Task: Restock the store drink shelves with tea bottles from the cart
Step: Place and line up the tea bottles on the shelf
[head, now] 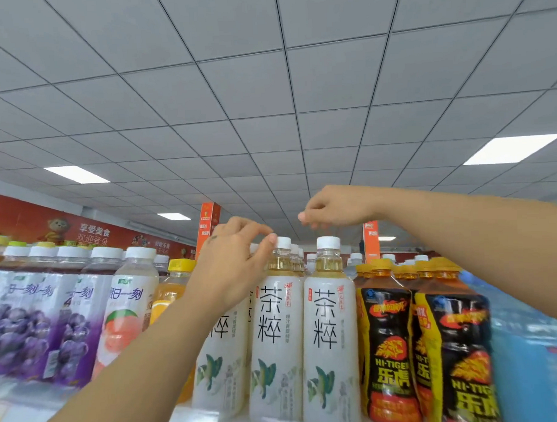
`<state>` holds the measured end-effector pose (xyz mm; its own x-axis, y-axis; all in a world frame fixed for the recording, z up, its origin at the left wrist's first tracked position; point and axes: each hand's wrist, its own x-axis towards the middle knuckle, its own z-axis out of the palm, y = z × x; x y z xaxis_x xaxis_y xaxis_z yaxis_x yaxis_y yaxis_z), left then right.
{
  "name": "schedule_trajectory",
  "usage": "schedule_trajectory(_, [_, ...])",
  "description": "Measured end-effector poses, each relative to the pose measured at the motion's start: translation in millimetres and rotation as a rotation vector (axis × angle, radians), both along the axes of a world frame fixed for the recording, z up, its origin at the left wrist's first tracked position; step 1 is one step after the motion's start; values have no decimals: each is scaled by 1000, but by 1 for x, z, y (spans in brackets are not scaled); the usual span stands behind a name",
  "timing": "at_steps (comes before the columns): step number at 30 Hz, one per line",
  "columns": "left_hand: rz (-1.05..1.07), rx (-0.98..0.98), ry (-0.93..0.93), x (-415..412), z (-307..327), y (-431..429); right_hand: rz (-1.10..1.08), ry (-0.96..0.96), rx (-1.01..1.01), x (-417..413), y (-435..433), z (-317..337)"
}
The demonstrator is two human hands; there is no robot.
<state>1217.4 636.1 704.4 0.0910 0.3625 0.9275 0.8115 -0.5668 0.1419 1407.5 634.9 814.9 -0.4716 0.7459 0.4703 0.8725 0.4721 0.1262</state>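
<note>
Three white-labelled tea bottles with white caps stand in a front row on the top shelf, with more behind them. My left hand (238, 259) is raised in front of the left tea bottle (220, 355), and its fingertips rest on the cap of the middle tea bottle (275, 337). The right tea bottle (329, 335) stands free. Just above and behind its cap hovers my right hand (337, 208), fingers curled and pinched, with nothing visible in it. The cart is out of view.
Purple grape drinks (31, 320) and a peach drink (129, 310) fill the shelf to the left, with orange juice (171, 293) beside my left forearm. Black and yellow energy drink bottles (389, 349) crowd the right. Blue wrapped packs (535, 359) lie at the far right.
</note>
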Motion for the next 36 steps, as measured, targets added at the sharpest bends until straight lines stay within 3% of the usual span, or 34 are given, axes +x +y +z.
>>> schedule_trajectory(6, [-34, 107, -168, -19, -65, -18, 83, 284, 218, 1, -57, -68])
schedule_trajectory(14, [-117, -146, -301, -15, -98, -17, 16, 510, 201, -5, -59, -158])
schedule_trajectory(36, [-366, -373, -257, -22, -122, -4, 4, 729, 161, -17, -65, -233])
